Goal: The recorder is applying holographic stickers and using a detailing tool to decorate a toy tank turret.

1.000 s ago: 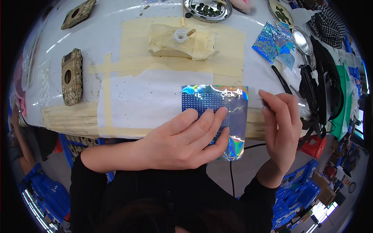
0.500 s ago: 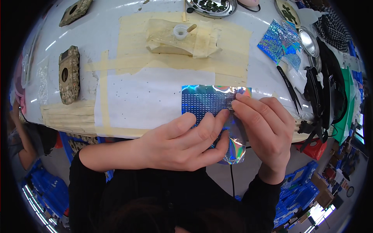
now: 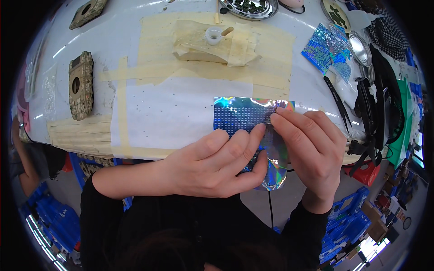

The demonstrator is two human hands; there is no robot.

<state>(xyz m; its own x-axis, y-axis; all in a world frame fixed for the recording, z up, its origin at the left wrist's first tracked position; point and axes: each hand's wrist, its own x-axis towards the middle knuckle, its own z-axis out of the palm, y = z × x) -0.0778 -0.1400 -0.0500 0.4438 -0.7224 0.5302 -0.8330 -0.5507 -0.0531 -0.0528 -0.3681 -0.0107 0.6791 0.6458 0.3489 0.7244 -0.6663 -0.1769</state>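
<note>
My left hand (image 3: 217, 165) holds a shiny blue, rainbow-reflecting sheet (image 3: 230, 118) at the near edge of the table. Rows of small rectangular marks cover the sheet's left part, and its lower end sticks out past the edge. The left thumb and forefinger tips rest close together on the sheet's middle. My right hand (image 3: 312, 142) is closed in a pinch over the sheet's right side, its fingertips almost meeting the left ones. Whatever lies between the right fingertips is too small to make out. White paper (image 3: 158, 117) with several tiny specks lies left of the sheet.
Two camouflage model tank hulls (image 3: 76, 99) sit at the left. Farther back, a small cup (image 3: 213, 36) with a stick stands on a taped block (image 3: 194, 56). Black tweezers (image 3: 335, 99), shiny blue scraps (image 3: 318, 47) and a metal dish of dark green pieces (image 3: 257, 16) lie right and behind.
Both hands keep almost the same hold on the sheet. The right fingertips have shifted very slightly, and the whole view has moved a little.
</note>
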